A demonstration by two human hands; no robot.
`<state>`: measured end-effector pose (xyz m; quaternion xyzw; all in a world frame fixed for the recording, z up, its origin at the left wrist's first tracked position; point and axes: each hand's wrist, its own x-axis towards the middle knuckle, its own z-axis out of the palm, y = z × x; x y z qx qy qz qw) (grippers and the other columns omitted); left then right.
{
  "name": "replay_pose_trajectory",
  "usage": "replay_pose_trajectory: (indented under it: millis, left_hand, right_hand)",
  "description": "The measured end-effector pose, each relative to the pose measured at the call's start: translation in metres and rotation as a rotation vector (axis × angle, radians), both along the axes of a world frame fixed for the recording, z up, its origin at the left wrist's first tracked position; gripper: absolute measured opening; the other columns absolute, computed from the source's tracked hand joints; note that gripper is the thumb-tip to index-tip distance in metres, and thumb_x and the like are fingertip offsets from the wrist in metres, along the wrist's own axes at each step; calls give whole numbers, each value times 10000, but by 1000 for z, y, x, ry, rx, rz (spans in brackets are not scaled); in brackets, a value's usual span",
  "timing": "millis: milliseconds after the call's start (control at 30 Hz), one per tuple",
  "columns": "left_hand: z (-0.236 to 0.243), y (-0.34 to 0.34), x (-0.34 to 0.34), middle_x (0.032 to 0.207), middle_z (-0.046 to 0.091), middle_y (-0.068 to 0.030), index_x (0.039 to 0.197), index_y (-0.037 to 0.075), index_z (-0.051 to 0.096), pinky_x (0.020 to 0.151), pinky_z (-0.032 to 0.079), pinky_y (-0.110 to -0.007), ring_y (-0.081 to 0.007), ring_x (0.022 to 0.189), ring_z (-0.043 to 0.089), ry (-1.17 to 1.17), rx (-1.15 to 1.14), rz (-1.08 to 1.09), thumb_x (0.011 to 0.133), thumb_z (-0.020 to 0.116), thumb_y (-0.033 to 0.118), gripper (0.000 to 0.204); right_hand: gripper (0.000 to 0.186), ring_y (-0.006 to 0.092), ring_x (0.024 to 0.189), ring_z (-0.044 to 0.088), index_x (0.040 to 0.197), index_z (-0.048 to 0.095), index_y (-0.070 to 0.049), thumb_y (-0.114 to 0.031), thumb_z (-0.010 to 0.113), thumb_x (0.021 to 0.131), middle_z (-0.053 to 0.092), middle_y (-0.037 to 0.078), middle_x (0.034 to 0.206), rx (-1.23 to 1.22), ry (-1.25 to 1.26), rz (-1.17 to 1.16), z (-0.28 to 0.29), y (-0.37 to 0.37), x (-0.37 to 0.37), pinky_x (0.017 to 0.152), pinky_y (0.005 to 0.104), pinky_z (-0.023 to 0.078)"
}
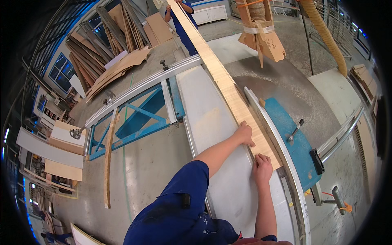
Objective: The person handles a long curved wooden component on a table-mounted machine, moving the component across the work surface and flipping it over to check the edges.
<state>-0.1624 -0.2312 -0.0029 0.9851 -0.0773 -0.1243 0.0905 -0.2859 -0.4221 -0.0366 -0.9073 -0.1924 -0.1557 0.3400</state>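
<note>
Blue sleeve [188,177] up close, left hand [244,134] touching the wooden board [233,98], right hand [262,168] just behind the left, touching too — clamped or not, can't tell!

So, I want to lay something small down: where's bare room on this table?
The grey table looks bare left of the long board, between the silver crossbar and the left forearm; another bare patch lies between both forearms. It's crowded at the board's near end, around the left hand and right hand, and along its right side, by the metal fence.
</note>
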Motion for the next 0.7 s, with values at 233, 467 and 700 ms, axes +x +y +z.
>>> replay_pose_trajectory:
  millis: [233, 467, 700]
  left_hand:
    - [-2, 5, -4, 1106, 661, -235, 994, -109, 696, 1106, 363, -419, -416, 1245, 434, 9, -16, 10, 569, 822, 537, 784]
    - [-15, 11, 5, 1150, 621, -292, 1084, -158, 633, 1108, 357, -387, -447, 1237, 443, -33, 71, -47, 582, 779, 626, 943]
    - [17, 2, -15, 1232, 528, -273, 1131, -143, 588, 981, 489, -370, -391, 1200, 520, 48, -39, 49, 575, 829, 553, 923]
  right_hand:
    - [243, 288, 937, 598, 985, 740, -33, -1, 682, 752, 712, 89, 990, 58, 19, -7, 7, 5, -3, 824, 378, 519]
    - [195, 298, 886, 599, 930, 742, -60, -42, 708, 738, 716, 86, 959, 42, -25, -10, 2, 1, -2, 802, 379, 516]
    - [205, 254, 849, 599, 946, 752, -70, -36, 719, 746, 724, 48, 961, 76, 17, -17, 7, 0, -10, 760, 348, 524]
